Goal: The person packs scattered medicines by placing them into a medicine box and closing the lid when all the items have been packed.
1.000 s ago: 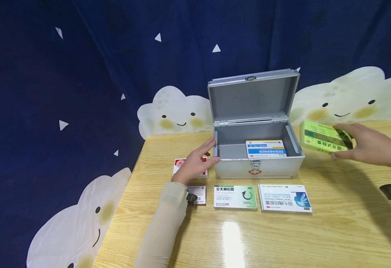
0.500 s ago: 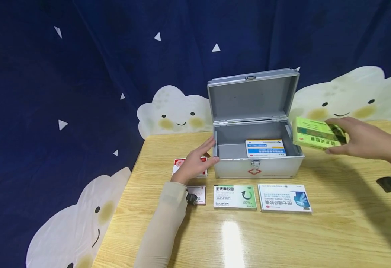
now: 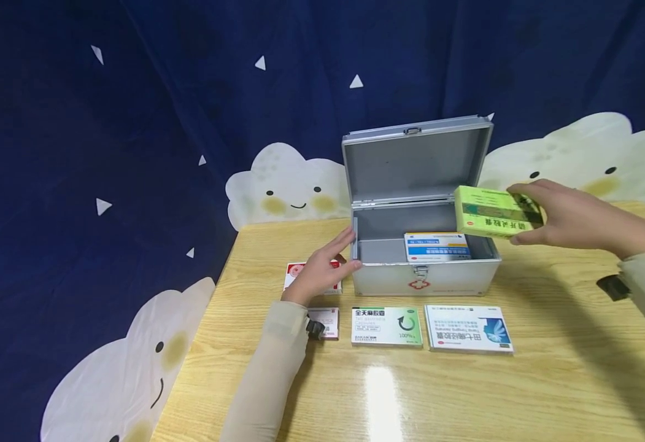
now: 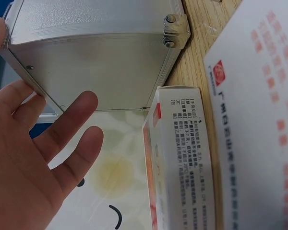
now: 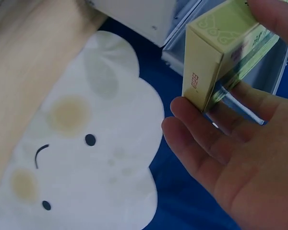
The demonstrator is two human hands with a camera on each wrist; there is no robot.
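Note:
A silver first-aid case (image 3: 388,279) stands on the table with its lid (image 3: 416,166) raised. Inside it, toward the right, lies a blue-and-white medicine box (image 3: 437,247). My right hand (image 3: 571,215) pinches a yellow-green medicine box (image 3: 496,212) by its right end, holding it over the case's right side. In the right wrist view the thumb is on one face of this green box (image 5: 201,72) and the fingers on the opposite one. Against the case's left wall rests my left hand (image 3: 322,270), fingers spread and straight; the left wrist view shows these fingers (image 4: 69,122) at its edge.
In front of the case lie a green-and-white box (image 3: 386,326) and a white-blue box (image 3: 468,329). Another small box (image 3: 324,322) is partly under the left wrist, and a red-and-white box (image 3: 294,274) is partly behind the left hand. A dark blue curtain (image 3: 300,80) hangs behind the table.
My right hand has carried the yellow-green medicine box leftward, from beside the case to over its right side. The left hand has stayed at the case's left wall.

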